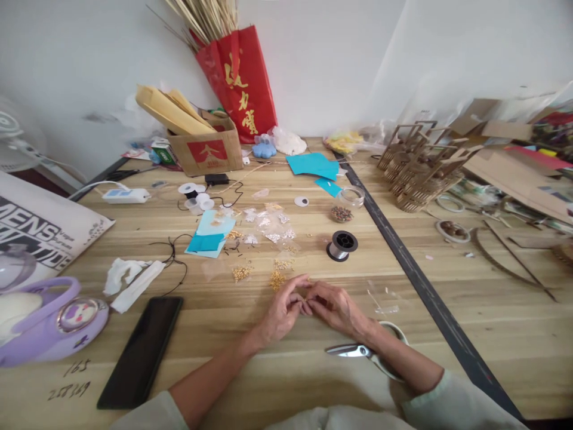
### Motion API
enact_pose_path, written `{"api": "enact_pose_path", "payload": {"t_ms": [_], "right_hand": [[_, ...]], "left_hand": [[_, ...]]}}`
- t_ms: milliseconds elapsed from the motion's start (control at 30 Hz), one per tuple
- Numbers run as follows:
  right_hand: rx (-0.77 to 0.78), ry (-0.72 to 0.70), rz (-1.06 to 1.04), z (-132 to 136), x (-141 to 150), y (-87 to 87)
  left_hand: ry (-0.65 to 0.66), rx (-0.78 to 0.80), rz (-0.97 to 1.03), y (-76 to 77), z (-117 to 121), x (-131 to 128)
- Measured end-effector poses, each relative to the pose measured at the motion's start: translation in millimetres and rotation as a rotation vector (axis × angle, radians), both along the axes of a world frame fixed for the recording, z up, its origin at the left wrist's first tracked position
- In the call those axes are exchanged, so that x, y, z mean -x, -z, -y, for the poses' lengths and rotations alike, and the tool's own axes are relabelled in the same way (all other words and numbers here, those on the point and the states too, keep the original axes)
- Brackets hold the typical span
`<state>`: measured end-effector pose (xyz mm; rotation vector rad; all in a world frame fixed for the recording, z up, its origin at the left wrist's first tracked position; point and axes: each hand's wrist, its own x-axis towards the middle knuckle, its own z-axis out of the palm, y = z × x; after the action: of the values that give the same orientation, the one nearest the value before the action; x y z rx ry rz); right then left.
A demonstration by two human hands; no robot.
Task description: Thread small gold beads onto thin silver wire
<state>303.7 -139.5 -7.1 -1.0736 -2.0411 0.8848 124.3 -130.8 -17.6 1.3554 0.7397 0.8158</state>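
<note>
My left hand (282,310) and my right hand (333,303) meet over the middle of the table, their fingertips pinched close together. Between them shows a tiny gold-coloured piece (306,299), too small to name. Just beyond my left fingers lies a pile of gold beads (277,279), with another gold pile (242,273) to its left. Under my right forearm rests a pair of scissors (351,350), blades pointing left, its handle partly hidden. A spool of thin wire (342,246) stands past my right hand. Small clear plastic bags (382,298) lie to the right of that hand.
At left are a black phone (141,352), white tissue (138,285) and a purple handled object (54,322). Blue cards (208,236) and silver pieces (273,224) lie ahead. Farther back stand a cardboard box (208,149), a red bag (244,83) and bamboo baskets (416,164).
</note>
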Motion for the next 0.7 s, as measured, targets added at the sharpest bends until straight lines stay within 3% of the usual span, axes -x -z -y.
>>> {"api": "enact_pose_path", "payload": {"t_ms": [433, 700], "right_hand": [[-0.04, 0.036, 0.021, 0.4, -0.7, 1.5], [-0.039, 0.039, 0.067, 1.6, 0.4, -0.4]], "left_hand": [[-0.16, -0.008, -0.145, 1.8, -2.6, -0.5], [-0.14, -0.089, -0.297, 0.3, -3.6, 0.9]]}}
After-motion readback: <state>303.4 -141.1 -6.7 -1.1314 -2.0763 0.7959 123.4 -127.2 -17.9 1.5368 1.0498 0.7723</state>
